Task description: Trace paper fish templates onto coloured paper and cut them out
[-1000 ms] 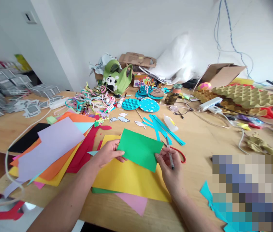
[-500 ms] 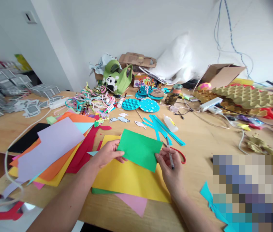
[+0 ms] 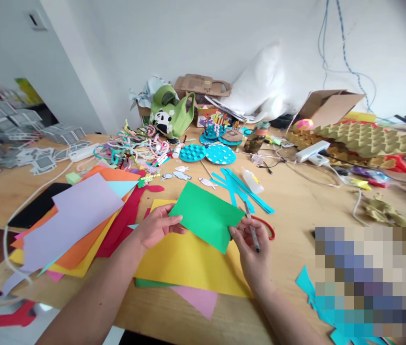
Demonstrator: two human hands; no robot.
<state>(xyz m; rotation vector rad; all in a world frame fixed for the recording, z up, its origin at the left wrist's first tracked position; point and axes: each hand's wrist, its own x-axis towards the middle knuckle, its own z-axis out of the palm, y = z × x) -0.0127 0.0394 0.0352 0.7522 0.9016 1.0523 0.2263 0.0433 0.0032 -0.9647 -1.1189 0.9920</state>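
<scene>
A green sheet of paper [image 3: 206,215] is held up between both my hands, tilted down to the right. My left hand [image 3: 159,224] pinches its left corner between thumb and fingers. At its lower right edge, my right hand [image 3: 252,242] grips the paper and also keeps a pen [image 3: 252,227] between its fingers. Underneath lies a large yellow sheet [image 3: 188,266], with a pink sheet [image 3: 199,299] sticking out at the front. Red-handled scissors [image 3: 270,230] show partly behind my right hand.
Coloured paper sheets [image 3: 73,220] are piled at the left. Blue paper strips [image 3: 240,189], a glue bottle [image 3: 252,181] and fish cutouts [image 3: 181,175] lie beyond my hands. Craft stems [image 3: 131,148], a green panda bag [image 3: 172,115] and egg trays [image 3: 371,138] stand farther back. A pixelated patch hides the lower right.
The green paper has turned slightly clockwise, its left corner rising a little. My left hand has shifted slightly left along with it. The whole view has moved a little.
</scene>
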